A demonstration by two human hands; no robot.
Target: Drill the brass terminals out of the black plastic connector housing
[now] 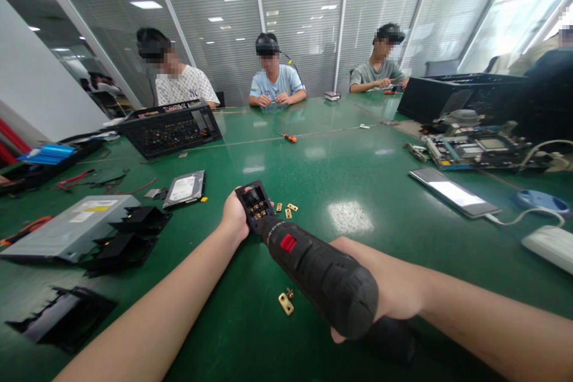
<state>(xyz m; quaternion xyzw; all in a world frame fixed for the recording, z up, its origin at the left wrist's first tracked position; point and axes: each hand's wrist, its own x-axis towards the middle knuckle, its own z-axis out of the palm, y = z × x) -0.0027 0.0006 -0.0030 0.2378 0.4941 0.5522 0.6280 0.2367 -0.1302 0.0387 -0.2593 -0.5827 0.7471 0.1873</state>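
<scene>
My left hand point(233, 215) grips a small black plastic housing point(253, 191), its open side facing me with brass-coloured metal parts inside. In my right hand point(385, 286) is a black cordless drill point(320, 271) with a red switch on top; the hand is closed round its handle. The drill's front end meets the lower edge of the housing, and its tip is hidden from me. Several small brass plates point(288, 213) with holes lie just right of the housing. Nearer to me, another brass plate point(285, 304) rests beside a small screw point(290, 293).
To the left lie a metal drive point(80, 221), black plastic housings point(129, 239) and a hard disk point(184, 188). A phone point(452, 191) and circuit boards point(483, 146) are on the right. Across the green table, a screwdriver point(290, 138) lies before three seated people.
</scene>
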